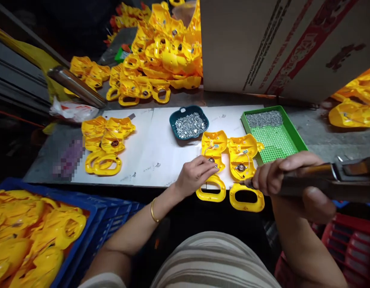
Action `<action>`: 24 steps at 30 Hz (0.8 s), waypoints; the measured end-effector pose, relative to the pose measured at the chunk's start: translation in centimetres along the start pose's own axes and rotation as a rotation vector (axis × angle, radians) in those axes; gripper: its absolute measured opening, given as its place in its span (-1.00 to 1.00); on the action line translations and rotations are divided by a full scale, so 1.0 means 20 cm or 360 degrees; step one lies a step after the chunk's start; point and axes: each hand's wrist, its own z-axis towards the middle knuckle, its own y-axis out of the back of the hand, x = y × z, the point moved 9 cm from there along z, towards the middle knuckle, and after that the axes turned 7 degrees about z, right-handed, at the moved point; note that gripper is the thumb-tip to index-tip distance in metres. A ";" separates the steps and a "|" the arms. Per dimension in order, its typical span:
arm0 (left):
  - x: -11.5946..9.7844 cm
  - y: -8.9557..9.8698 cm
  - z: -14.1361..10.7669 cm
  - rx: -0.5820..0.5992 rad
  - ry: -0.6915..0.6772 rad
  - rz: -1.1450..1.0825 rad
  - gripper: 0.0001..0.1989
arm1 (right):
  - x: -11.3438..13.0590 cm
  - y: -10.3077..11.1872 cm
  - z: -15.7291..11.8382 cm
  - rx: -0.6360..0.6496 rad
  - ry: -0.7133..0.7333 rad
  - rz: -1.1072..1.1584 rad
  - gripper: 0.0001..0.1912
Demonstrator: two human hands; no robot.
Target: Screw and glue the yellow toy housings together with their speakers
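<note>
A large brown cardboard box with red print [281, 44] stands at the back edge of the table [331, 140], hiding what lies behind it. Left of it rises a heap of glossy yellow plastic shells [175, 60]; a shiny metal tube [78, 87] slants nearby. More yellow shells with loop handles [113, 134] lie toward the table's left end, beside a blurred purple item [69, 158].

A dark teal plastic tray [173, 127] holds silvery metal pieces [189, 125]. Right of it, a green perforated tray [273, 140] has small grey pieces [264, 119] banked along its back side. Below the near-left corner, a blue plastic crate [91, 212] is full of yellow shells.

Two open yellow half-shells [243, 152] lie at the near edge, handles overhanging it. The left hand [197, 174] has bunched fingertips at the left one; whether they pinch anything, I cannot tell. The right hand [281, 172] grips a dark cylindrical tool [313, 182], covering the green tray's near-right corner.
</note>
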 end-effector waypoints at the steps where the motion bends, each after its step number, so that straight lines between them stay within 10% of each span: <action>1: -0.05 -0.01 -0.05 -0.0026 0.0010 -0.0023 -0.83 | -0.01 -0.03 0.01 0.0001 0.0022 0.0011 -0.77; 24: -0.10 -0.07 -0.16 0.0000 0.0117 -0.0260 -0.86 | -0.12 -0.09 0.03 0.0058 0.0001 -0.0168 -0.77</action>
